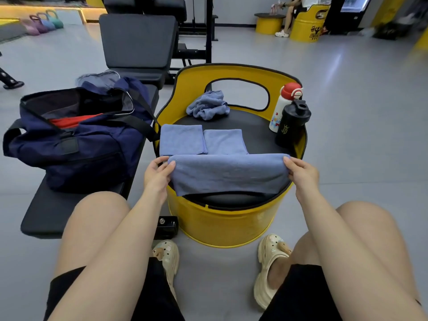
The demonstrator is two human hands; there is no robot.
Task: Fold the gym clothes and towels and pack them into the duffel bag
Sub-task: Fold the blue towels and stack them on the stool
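Grey gym flooring is spreading around a yellow barrel seat (222, 223) with a black cushion top. Over its near edge, the left hand (157, 176) and right hand (301, 174) are pinching opposite ends of a blue towel (229, 174), fingers curled round the fold. Behind that towel on the seat, 2 folded towels (183, 140) (224, 142) are lying side by side, and a crumpled towel (208, 105) is sitting at the seat's back. Right of the seat's cushion, a white bottle (281, 110) and a black shaker (291, 123) are standing. Left of the seat, the navy duffel bag (76, 140) is resting open on a black bench (58, 212) (something red, possibly clothing, is showing inside).
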